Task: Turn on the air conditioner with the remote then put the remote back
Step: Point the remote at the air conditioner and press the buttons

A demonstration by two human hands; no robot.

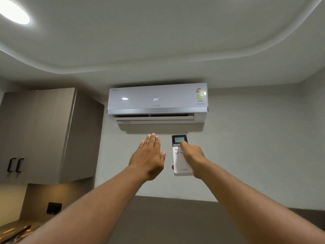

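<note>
Grey-brown wall cupboard w/ black handles (pixel 37 131) at far left. Left hand (pixel 149 155) flat, fingers together, empty, raised below the white wall-mounted air conditioner (pixel 157 102), display reading 24, flap open. Just right, right hand (pixel 192 157) grips the white slim remote w/ dark screen (pixel 179 155), thumb on btns, pointed up at unit.

Wall-mounted air conditioner (pixel 157 101) on wall (pixel 246 138)

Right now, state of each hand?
Left hand: open, flat, holding nothing.
Right hand: closed on the remote, thumb on its buttons.
</note>
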